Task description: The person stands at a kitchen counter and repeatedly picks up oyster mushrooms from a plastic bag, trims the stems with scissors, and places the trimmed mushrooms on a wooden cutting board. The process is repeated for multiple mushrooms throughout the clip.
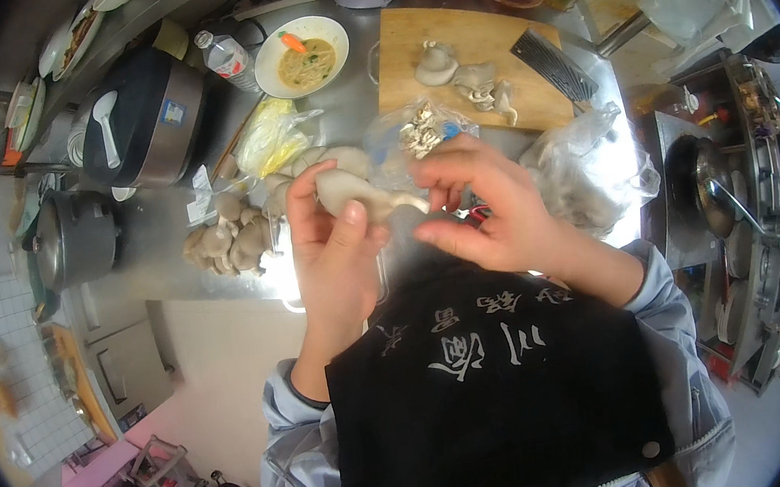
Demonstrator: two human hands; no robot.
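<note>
My left hand holds an oyster mushroom by its cap, thumb on top, with the stem pointing right. Beside the stem's end is my right hand, thumb and fingers apart; whether they touch the stem cannot be told. A cluster of oyster mushrooms lies on the steel counter to the left, and more caps sit behind my left hand. Just beyond my right hand, a clear plastic bag holds small trimmed pieces. Several mushrooms rest on the wooden cutting board.
A cleaver lies on the board's right side. Right of my hands stands a filled plastic bag. Farther back are a bowl of soup, a plastic bottle and a yellow-white bag. A rice cooker and a pot stand left.
</note>
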